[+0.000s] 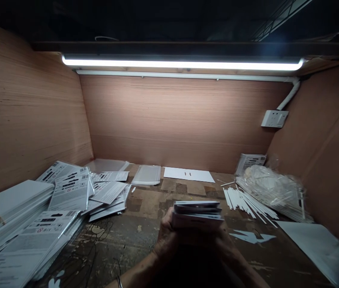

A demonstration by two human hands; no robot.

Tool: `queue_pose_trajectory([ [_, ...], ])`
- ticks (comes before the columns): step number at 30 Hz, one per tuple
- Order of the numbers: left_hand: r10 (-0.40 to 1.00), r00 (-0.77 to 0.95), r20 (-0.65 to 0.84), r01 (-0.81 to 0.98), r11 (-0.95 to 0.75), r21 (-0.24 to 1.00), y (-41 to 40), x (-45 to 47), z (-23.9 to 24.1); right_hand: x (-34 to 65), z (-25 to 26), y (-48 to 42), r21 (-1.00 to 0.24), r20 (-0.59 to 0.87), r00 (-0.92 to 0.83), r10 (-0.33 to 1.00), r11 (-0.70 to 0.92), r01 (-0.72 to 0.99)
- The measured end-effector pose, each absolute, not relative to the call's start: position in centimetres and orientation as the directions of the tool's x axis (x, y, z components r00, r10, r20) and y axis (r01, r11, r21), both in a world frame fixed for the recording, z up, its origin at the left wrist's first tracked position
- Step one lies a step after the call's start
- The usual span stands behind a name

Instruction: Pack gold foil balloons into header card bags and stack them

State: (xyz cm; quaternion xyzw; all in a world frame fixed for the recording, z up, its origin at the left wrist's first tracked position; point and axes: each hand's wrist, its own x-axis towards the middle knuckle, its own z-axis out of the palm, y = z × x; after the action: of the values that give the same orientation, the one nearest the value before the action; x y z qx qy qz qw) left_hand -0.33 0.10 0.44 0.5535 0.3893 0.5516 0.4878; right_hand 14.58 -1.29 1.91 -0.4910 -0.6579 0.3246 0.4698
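Observation:
Between my two hands, close to me at the table's front, stands a stack of printed cards [197, 216], its top edges facing up and fanned slightly apart. My left hand [167, 232] grips the stack's left side. On the right side, my right hand [221, 236] is closed around the stack, mostly in shadow, so its fingers barely show. The lower part of the stack is lost in the dark. Right of my right hand lies a cut white paper piece [253, 237] on the table.
Piles of packaged cards [70, 192] and a banded stack of white card [10, 200] fill the left. Clear sleeves [147, 175] and a white card strip [189, 175] lie at the back. White sticks [249, 202], a plastic bag [271, 182] and a white sheet [316, 244] occupy the right.

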Motion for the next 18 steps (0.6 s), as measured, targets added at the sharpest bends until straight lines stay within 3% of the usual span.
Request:
queue_pose_trajectory([
  [2, 0.973, 0.095, 0.21, -0.127, -0.198, 0.972, 0.6, -0.3, 0.1, 15.7, 2.9, -1.0, -0.793, 0.431, -0.061, 0.9, 0.41, 0.451],
  [5, 0.971, 0.092, 0.222, -0.121, -0.211, 0.97, 0.9, -0.3, -0.2, 17.1, 5.2, -0.9, -0.543, 0.614, -0.133, 0.778, 0.539, 0.644],
  [8, 0.965, 0.076, 0.252, -0.034, -0.25, 0.968, 0.8, -0.5, 0.0, 17.3, 6.6, -0.7, -0.251, 0.616, -0.375, 0.693, 0.623, 0.741],
  [10, 0.955, 0.072, 0.289, 0.017, -0.291, 0.957, 0.7, -0.7, 0.3, 16.9, 6.7, -0.5, -0.154, 0.56, -0.492, 0.666, 0.668, 0.728],
  [14, 0.947, 0.134, 0.293, 0.023, -0.299, 0.954, 0.6, -0.8, 0.9, 16.6, 6.1, 0.2, -0.232, 0.545, -0.49, 0.681, 0.684, 0.692],
  [18, 0.965, 0.113, 0.237, -0.046, -0.234, 0.971, 0.9, -0.6, 0.3, 16.5, 5.1, 0.7, -0.552, 0.641, -0.234, 0.731, 0.651, 0.522],
])
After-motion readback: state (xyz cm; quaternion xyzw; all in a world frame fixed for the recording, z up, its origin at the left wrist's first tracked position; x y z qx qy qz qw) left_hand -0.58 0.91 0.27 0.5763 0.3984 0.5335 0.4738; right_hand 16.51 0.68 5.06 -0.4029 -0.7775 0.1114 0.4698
